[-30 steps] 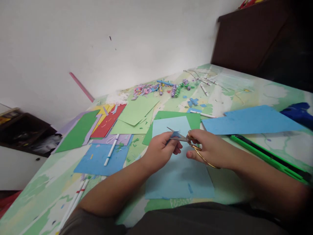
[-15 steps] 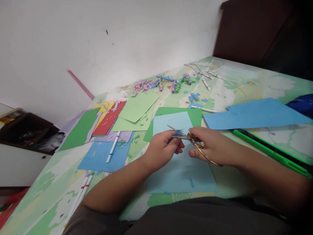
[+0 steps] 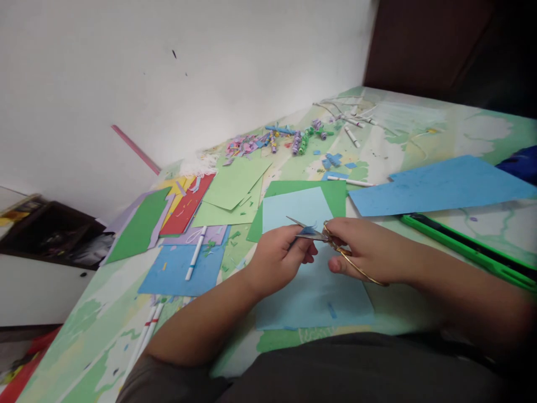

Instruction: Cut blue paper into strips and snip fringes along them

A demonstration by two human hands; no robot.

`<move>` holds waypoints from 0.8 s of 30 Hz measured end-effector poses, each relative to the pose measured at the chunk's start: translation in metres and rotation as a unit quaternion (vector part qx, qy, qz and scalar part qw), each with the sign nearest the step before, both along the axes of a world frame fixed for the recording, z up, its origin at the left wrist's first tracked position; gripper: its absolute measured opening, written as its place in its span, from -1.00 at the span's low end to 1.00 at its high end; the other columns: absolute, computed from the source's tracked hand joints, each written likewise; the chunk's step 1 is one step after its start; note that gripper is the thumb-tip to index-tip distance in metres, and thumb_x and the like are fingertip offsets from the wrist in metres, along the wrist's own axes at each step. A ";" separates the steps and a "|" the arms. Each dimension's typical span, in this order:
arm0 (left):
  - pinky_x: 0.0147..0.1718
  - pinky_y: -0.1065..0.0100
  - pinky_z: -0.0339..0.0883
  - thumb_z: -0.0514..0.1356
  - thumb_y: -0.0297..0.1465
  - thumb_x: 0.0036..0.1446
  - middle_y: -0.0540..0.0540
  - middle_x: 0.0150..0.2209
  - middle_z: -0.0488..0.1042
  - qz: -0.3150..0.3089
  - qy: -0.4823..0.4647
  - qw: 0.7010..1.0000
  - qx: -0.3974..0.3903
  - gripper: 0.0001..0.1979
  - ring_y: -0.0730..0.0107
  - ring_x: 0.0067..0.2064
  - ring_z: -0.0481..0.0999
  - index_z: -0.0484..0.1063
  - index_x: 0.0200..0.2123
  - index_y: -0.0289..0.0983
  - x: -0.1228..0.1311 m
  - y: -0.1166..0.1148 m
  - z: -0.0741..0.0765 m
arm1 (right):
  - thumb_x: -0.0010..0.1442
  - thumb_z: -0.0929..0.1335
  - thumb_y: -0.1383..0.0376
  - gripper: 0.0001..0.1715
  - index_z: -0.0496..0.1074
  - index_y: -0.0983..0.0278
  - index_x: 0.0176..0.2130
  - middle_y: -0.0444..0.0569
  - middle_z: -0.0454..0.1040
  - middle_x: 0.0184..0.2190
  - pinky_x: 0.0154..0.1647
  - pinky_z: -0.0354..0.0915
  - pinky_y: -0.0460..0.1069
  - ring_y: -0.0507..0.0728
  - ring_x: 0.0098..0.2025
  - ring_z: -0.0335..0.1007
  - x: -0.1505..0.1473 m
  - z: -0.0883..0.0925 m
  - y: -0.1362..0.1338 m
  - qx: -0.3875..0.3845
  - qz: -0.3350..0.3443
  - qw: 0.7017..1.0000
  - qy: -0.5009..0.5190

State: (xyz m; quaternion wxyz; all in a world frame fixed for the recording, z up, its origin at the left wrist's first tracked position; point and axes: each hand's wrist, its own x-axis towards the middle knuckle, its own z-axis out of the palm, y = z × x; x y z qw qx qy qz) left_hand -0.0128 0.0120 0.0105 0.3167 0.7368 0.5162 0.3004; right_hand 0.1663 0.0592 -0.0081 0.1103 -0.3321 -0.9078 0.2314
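My left hand [image 3: 279, 258] is closed in a pinch on a small blue paper scrap [image 3: 309, 230]. My right hand [image 3: 364, 249] grips gold-handled scissors [image 3: 331, 242], whose blades reach across the scrap towards the left. Both hands hover over a light blue paper sheet [image 3: 312, 291] that lies on the green patterned table [image 3: 440, 145], partly on top of a dark green sheet [image 3: 331, 193].
Coloured sheets [image 3: 188, 210] lie spread at the left with a white pen [image 3: 195, 260] on them. A big blue sheet [image 3: 440, 187] and a green ruler-like bar [image 3: 465, 252] lie at the right. Rolled paper bits [image 3: 293, 143] sit near the white wall.
The view has shifted a little down and right. My hands stay together with the scissors at the scrap, and the blades have closed slightly.
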 end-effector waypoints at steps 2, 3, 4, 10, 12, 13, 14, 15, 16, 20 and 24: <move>-0.46 0.50 0.24 -0.05 -0.44 0.12 0.02 -0.58 0.40 -0.003 0.006 1.000 0.006 -0.75 0.58 -0.52 0.38 0.34 -0.53 -0.30 0.000 0.000 0.000 | 0.03 0.21 -0.04 -0.60 0.14 0.24 -0.48 -0.07 0.25 -0.52 -0.54 0.00 -0.07 0.06 -0.51 0.11 -0.001 -0.001 0.000 0.006 0.000 1.000 -0.002; -0.46 0.50 0.24 -0.04 -0.46 0.11 0.03 -0.59 0.39 -0.004 0.007 1.000 0.005 -0.75 0.59 -0.52 0.38 0.34 -0.53 -0.30 0.000 0.000 0.001 | 0.03 0.21 -0.05 -0.59 0.15 0.24 -0.48 -0.06 0.25 -0.52 -0.54 -0.01 -0.07 0.06 -0.51 0.12 -0.001 -0.001 0.000 0.014 -0.001 1.000 -0.005; -0.46 0.50 0.24 -0.04 -0.47 0.10 0.03 -0.59 0.39 -0.004 0.005 1.000 0.002 -0.76 0.59 -0.53 0.38 0.34 -0.54 -0.30 0.000 0.001 0.001 | 0.03 0.21 -0.06 -0.58 0.16 0.25 -0.48 -0.05 0.26 -0.52 -0.54 -0.01 -0.07 0.07 -0.50 0.13 -0.001 -0.001 0.000 0.024 -0.002 1.000 -0.010; -0.52 0.51 0.26 -0.02 -0.44 0.10 0.02 -0.61 0.37 -0.007 -0.060 0.996 -0.067 -0.76 0.59 -0.56 0.38 0.34 -0.55 -0.32 -0.001 0.003 -0.001 | 0.02 0.19 -0.12 -0.50 0.22 0.27 -0.44 0.01 0.32 -0.49 -0.51 0.00 -0.05 0.11 -0.47 0.19 0.000 -0.004 0.002 0.081 -0.008 0.996 -0.028; -0.56 0.51 0.27 0.00 -0.40 0.10 0.01 -0.61 0.37 -0.009 -0.100 0.990 -0.098 -0.75 0.59 -0.58 0.38 0.34 -0.57 -0.32 -0.001 0.003 -0.001 | 0.03 0.17 -0.14 -0.47 0.23 0.28 -0.43 0.03 0.34 -0.47 -0.50 0.01 -0.05 0.12 -0.45 0.21 0.001 -0.005 0.002 0.087 -0.005 0.996 -0.033; -0.58 0.51 0.27 0.00 -0.38 0.09 0.01 -0.61 0.36 -0.010 -0.119 0.986 -0.113 -0.74 0.59 -0.59 0.38 0.34 -0.57 -0.33 -0.001 0.004 -0.001 | 0.03 0.16 -0.15 -0.46 0.23 0.28 -0.42 0.04 0.35 -0.46 -0.51 0.02 -0.04 0.13 -0.45 0.22 0.001 -0.005 0.003 0.090 -0.006 0.995 -0.037; -0.59 0.51 0.27 0.01 -0.37 0.09 0.01 -0.61 0.36 -0.010 -0.135 0.982 -0.129 -0.74 0.58 -0.60 0.37 0.33 -0.58 -0.33 -0.001 0.004 -0.001 | 0.03 0.15 -0.15 -0.45 0.23 0.29 -0.42 0.05 0.35 -0.45 -0.51 0.02 -0.04 0.13 -0.45 0.23 0.001 -0.005 0.003 0.094 -0.007 0.995 -0.042; -0.60 0.51 0.27 0.02 -0.37 0.08 0.01 -0.61 0.36 -0.010 -0.147 0.979 -0.143 -0.74 0.59 -0.60 0.37 0.33 -0.59 -0.33 -0.001 0.004 -0.001 | 0.03 0.15 -0.16 -0.44 0.23 0.29 -0.42 0.05 0.36 -0.45 -0.52 0.02 -0.04 0.14 -0.45 0.23 0.002 -0.006 0.003 0.099 -0.009 0.994 -0.046; -0.60 0.51 0.27 0.03 -0.37 0.07 0.01 -0.61 0.36 -0.008 -0.156 0.975 -0.156 -0.74 0.59 -0.61 0.37 0.33 -0.59 -0.33 -0.001 0.005 -0.001 | 0.03 0.14 -0.16 -0.43 0.23 0.29 -0.42 0.05 0.36 -0.45 -0.52 0.01 -0.04 0.14 -0.45 0.24 0.002 -0.006 0.004 0.104 -0.009 0.993 -0.050; -0.66 0.54 0.23 0.09 -0.37 0.01 0.04 -0.63 0.35 -0.002 -0.191 0.960 -0.205 -0.81 0.62 -0.64 0.34 0.32 -0.58 -0.32 -0.001 0.006 0.002 | 0.02 0.14 -0.17 -0.42 0.24 0.29 -0.44 0.05 0.37 -0.47 -0.54 0.01 -0.04 0.14 -0.46 0.26 0.003 -0.005 0.005 0.119 -0.007 0.991 -0.064; -0.67 0.55 0.23 0.11 -0.37 -0.01 0.05 -0.65 0.35 -0.012 -0.202 0.950 -0.238 -0.83 0.63 -0.66 0.33 0.33 -0.57 -0.33 -0.001 0.007 0.005 | -0.02 0.16 -0.19 -0.41 0.25 0.29 -0.44 0.05 0.37 -0.48 -0.54 0.01 -0.04 0.16 -0.45 0.28 0.002 -0.003 0.005 0.126 -0.010 0.988 -0.084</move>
